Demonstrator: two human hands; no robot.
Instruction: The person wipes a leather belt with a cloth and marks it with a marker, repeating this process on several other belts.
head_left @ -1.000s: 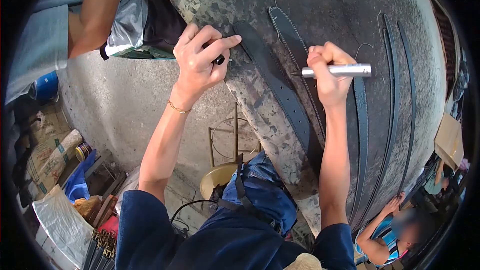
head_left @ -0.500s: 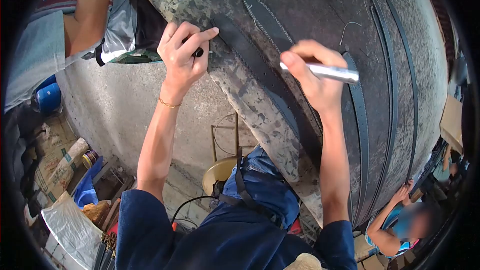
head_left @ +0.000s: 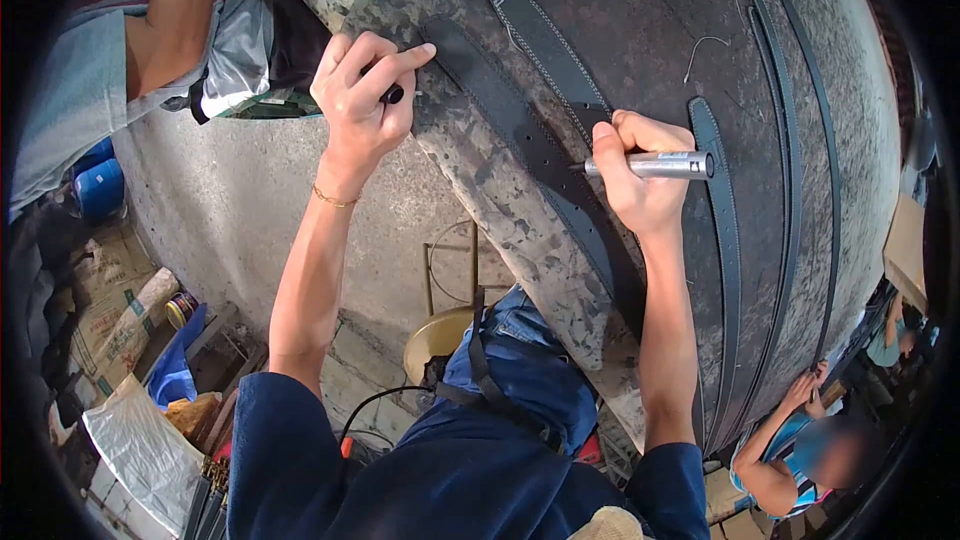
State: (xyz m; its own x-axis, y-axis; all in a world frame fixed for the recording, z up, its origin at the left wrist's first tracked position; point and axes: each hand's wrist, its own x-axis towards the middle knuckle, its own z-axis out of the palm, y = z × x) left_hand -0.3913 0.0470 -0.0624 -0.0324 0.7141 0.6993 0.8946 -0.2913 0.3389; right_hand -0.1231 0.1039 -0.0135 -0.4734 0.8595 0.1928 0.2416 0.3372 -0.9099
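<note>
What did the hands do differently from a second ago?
The right hand slid the silver marker a little further along the dark belt, towards the person, tilting it on the way and levelling it again. Nothing was picked up or let go. The left hand stayed at the belt's end, pinching a small black cap. The other belts lay unmoved.

Black cap (head_left: 394, 94) mostly hidden (left fingers (head_left: 385, 65) wrap it).
</note>
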